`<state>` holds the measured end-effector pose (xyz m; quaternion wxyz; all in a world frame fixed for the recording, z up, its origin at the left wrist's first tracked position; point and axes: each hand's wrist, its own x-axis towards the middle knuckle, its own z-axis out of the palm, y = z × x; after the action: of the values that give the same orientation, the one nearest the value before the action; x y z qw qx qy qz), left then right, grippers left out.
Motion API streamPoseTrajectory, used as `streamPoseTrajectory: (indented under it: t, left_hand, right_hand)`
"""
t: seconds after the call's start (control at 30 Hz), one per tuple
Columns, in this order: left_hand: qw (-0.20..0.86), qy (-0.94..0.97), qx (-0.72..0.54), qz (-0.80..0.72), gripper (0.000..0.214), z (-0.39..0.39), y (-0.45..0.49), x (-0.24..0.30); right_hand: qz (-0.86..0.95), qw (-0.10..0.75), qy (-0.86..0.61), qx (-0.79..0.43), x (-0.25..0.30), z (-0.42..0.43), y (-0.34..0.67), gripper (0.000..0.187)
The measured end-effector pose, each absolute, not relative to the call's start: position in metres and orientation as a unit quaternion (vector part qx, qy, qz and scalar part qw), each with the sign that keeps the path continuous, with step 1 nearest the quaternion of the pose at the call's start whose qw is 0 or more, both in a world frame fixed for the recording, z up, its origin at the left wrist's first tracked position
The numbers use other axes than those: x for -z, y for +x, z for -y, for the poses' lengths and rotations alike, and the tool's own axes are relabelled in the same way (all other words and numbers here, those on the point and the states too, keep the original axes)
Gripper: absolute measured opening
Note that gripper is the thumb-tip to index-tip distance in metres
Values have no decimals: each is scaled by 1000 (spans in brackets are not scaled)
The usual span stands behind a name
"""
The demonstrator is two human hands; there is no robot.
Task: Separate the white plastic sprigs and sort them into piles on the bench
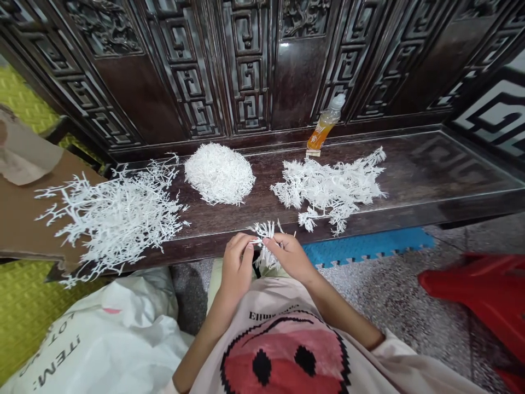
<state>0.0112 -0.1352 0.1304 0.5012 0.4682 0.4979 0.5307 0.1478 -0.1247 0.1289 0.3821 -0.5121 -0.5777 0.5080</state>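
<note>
Both hands, the left hand and right hand, pinch one white plastic sprig at the counter edge, between three white heaps.

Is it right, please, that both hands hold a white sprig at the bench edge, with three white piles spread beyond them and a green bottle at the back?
The head view shows the bottle is orange, not green. The rest stands: left hand and right hand hold the sprig at the bench edge, with the left pile, middle pile and right pile beyond.
</note>
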Motion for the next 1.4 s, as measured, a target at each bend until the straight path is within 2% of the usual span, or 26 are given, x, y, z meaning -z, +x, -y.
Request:
streamPoseTrajectory:
  t: [0.17,0.43,0.53,0.67,0.8,1.03,1.4]
  left_hand:
    - [490,471,-545,-492,23,129,14,-115]
    - [528,397,-524,-537,17,117,9,-83]
    - [523,448,-498,-526,20,119,11,-85]
    - [455,583,-427,-520,16,119,16,-90]
    - [411,603,-403,-553,27,118,16,-82]
    - [525,547,-375,-534,32,125,21,-69]
    - [526,491,-427,-548,22,132,34,-66]
  right_hand:
    - [594,373,-523,-484,-122,123,146,34]
    - [613,357,-581,-400,-90,114,159,36]
    - [626,340,-574,-404,-87,114,160,36]
    - [652,319,-556,-405,-88,115,155,36]
    - [655,321,-558,-395,-87,117,151,35]
    - [641,342,-574,-378,-79,116,153,35]
    - [624,384,-587,-344,-69,116,145,35]
